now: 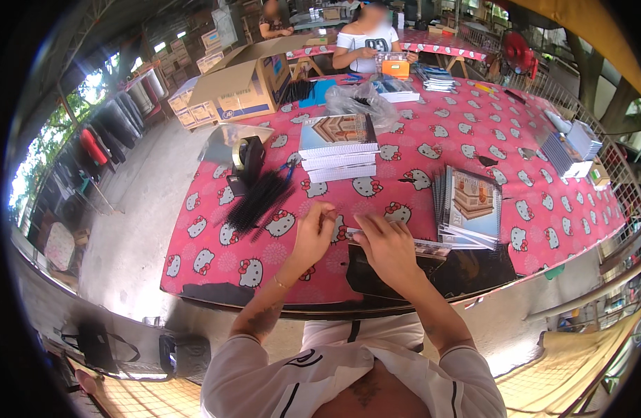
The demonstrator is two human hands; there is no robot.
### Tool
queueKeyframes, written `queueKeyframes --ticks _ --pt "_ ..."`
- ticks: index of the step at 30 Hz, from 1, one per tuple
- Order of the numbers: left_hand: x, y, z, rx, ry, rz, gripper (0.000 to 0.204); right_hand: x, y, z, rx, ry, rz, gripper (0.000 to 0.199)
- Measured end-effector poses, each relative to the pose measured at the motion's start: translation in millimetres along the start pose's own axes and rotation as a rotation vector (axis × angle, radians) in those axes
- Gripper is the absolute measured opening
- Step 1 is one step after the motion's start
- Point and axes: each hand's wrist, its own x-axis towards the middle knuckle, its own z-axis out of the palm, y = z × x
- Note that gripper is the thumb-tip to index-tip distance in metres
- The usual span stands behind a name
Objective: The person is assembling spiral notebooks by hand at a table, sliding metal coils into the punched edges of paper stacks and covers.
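Note:
Over the front of the table my left hand is closed, thumb and fingertips pinched together; what they hold, if anything, is too small to make out. To its right my right hand is closed on the end of a thin notebook, which my palm and fingers mostly cover. A dark board lies beneath it at the table's front edge. Left of my hands is a heap of black plastic binding coils. Beyond that heap stands a black tape dispenser. Fanned notebooks with building covers lie to the right.
A stack of notebooks rises ahead of my hands, with a clear plastic bag behind it. Cardboard boxes stand at the far left. Across the pink patterned table a person handles notebooks. More notebooks are stacked at the right edge.

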Motion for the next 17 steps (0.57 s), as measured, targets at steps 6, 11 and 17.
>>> queueKeyframes --ticks 6,11,17 --pt "-33 58 -5 0.137 -0.117 0.11 0.024 1 2 17 -0.005 -0.067 0.056 0.009" --pt "-28 53 -4 0.251 -0.024 0.324 0.025 4 3 18 0.041 -0.066 0.087 0.008" --pt "-34 56 -4 0.185 -0.026 0.143 0.026 3 2 21 0.055 -0.049 0.101 0.01"
